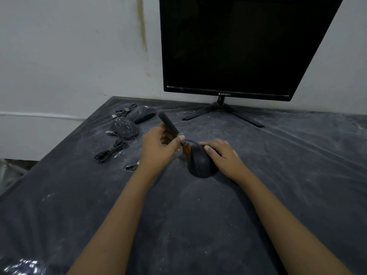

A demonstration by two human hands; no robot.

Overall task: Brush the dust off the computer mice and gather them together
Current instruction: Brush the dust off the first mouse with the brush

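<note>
A black computer mouse (200,162) lies on the dark cloth in the middle of the table. My right hand (223,155) rests on its right side and steadies it. My left hand (158,147) grips a black-handled brush (168,124), whose orange-brown bristles touch the mouse's left front edge. Two more black mice sit at the far left, speckled with white dust: the nearer mouse (124,127) and the farther mouse (144,114) just behind it. Their coiled cables (111,150) lie beside them.
A black monitor (238,46) on a tripod stand (222,111) stands at the back against the white wall. The dark table cover (198,215) is streaked with white dust. The table's left edge falls away to the floor. A USB plug (132,166) lies near my left wrist.
</note>
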